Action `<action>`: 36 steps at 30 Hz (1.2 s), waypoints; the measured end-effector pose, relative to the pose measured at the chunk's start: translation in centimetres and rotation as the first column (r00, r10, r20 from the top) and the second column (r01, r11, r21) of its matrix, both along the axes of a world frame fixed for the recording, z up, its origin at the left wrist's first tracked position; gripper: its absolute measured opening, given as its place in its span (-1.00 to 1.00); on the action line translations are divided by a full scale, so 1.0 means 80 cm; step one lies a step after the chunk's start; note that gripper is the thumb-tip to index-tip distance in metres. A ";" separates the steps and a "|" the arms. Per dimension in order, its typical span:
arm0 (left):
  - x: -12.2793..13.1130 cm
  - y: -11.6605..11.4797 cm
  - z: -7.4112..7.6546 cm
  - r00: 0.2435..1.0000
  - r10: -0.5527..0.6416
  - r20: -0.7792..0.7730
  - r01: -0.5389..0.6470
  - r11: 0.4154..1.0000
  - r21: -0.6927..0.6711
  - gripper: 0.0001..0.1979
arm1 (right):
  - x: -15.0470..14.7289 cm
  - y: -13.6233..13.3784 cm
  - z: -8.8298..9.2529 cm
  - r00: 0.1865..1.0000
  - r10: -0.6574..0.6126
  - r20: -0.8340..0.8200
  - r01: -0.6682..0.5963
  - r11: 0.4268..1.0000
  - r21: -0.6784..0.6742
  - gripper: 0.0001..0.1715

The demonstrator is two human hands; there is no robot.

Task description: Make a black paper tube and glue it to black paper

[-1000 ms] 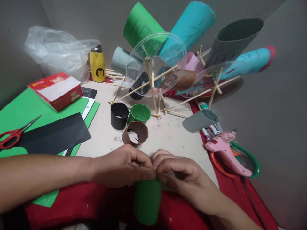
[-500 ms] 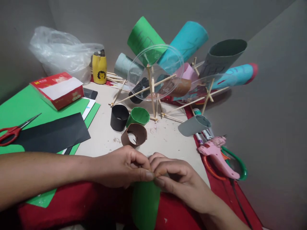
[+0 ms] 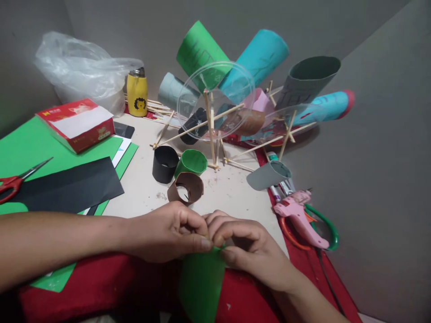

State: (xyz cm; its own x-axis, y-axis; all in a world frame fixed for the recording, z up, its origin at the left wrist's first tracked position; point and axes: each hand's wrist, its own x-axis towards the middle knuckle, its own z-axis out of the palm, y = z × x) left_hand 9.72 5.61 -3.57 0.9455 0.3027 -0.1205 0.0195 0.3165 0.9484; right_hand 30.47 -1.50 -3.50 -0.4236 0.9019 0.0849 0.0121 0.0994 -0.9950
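left hand (image 3: 175,235) and right hand (image 3: 251,251) together, fingertips pinching green sheet (image 3: 202,287) at top edge | sheet hangs just below both hands | step: looks like working the edge | next: probably calls for steady two-sided pinch | brown ring (image 3: 196,186) beyond hands, on tabletop (image 3: 232,199)

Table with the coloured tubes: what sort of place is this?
Probably a craft corner, judging by the red-handled scissors, what looks like a pink glue gun, and the curved green sheet being worked at the near edge.
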 end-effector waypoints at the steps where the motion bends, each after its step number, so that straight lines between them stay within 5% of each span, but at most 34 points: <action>1: 0.000 0.000 -0.001 1.000 0.002 -0.009 -0.001 1.000 0.031 -0.62 | -0.001 -0.001 0.001 1.000 0.001 0.019 -0.001 1.000 0.014 -0.87; 9: -0.001 0.003 0.004 0.996 -0.044 -0.076 0.038 0.996 -0.078 -0.61 | 0.003 0.003 -0.002 0.999 -0.008 -0.052 0.008 1.000 0.003 -0.79; 16: -0.001 0.001 0.000 0.997 -0.035 -0.074 0.036 0.999 0.005 -0.62 | 0.000 0.003 -0.002 1.000 0.018 0.004 -0.018 1.000 0.006 -0.84; 22: 0.000 0.002 0.001 0.998 -0.034 -0.057 0.025 0.987 -0.159 -0.65 | 0.001 0.003 -0.002 1.000 -0.021 -0.022 0.021 1.000 0.010 -0.81; 30: 0.000 -0.004 -0.002 1.000 -0.013 -0.021 0.013 1.000 0.019 -0.63 | -0.001 0.003 -0.001 0.999 0.045 -0.025 -0.045 0.999 -0.001 -0.78; 36: -0.001 0.002 0.000 0.993 -0.065 -0.100 0.060 0.997 -0.051 -0.62 | 0.001 0.001 0.001 1.000 0.026 -0.011 -0.026 0.999 0.030 -0.87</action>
